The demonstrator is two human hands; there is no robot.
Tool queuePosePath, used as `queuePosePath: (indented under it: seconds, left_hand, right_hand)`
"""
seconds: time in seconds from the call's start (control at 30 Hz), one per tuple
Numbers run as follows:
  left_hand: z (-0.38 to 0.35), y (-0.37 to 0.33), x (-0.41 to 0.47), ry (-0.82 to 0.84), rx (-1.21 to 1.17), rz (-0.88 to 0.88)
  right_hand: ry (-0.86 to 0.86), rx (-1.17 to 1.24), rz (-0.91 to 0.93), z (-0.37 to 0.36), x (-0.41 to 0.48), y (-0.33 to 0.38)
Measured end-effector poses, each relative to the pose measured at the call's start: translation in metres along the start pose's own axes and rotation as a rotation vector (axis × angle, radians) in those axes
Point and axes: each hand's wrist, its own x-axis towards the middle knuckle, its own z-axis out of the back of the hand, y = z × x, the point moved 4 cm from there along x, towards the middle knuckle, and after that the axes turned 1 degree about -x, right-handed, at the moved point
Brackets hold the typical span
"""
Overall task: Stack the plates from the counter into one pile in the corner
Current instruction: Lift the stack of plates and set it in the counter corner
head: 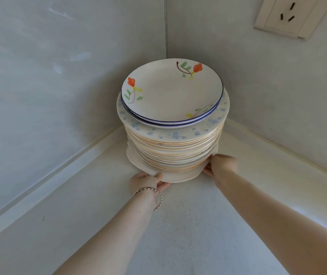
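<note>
Cream ceramic pile of plates (172, 147) stands upright in the corner of the worktop (178, 225), long axis vertical. Left hand (144, 180): thumb on top of the bottom plate (178, 176) rim, fingers (163, 185) curled beneath, pinching it at front-left. Right hand (222, 163) grips the same rim at front-right, fingers tucked under. Top plate (170, 92), orange flowers and blue edge, faces up. Bracelet (154, 193) on left wrist. Wall socket (289, 14) upper right, well apart. I cannot tell whether the pile is lifted.
</note>
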Motion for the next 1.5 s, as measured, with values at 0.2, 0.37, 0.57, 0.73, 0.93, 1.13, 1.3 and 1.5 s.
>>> queuePosePath:
  seconds: [0.2,0.37,0.57,0.73,0.93,1.13,1.3,1.5]
  left_hand:
    - [-0.005,-0.003,0.008,-0.033,0.033,0.045]
    - [-0.005,-0.003,0.007,-0.015,0.056,0.036]
    - [0.006,-0.037,-0.007,-0.28,0.211,-0.252]
    - [-0.016,-0.063,-0.014,0.001,0.049,-0.573]
    - [-0.029,-0.059,0.002,-0.055,-0.043,-0.419]
    - [-0.028,-0.076,-0.011,0.08,0.001,-0.484]
    - [-0.033,-0.098,-0.019,0.017,-0.105,-0.469]
    - [-0.046,-0.098,-0.062,-0.112,0.046,-0.648]
  right_hand:
    - [0.006,-0.005,-0.001,0.003,0.005,0.003]
    - [0.002,-0.014,-0.008,0.002,0.0,0.005]
    - [-0.142,-0.269,0.191,0.013,-0.019,0.026]
    - [0.189,0.114,0.285,-0.01,-0.031,0.033]
    - [0.312,0.16,0.232,-0.022,-0.021,0.026]
    - [0.243,0.124,0.252,-0.008,-0.038,0.051]
    - [0.212,0.056,0.409,-0.015,-0.055,0.086]
    - [0.178,-0.065,0.49,-0.014,-0.068,0.093]
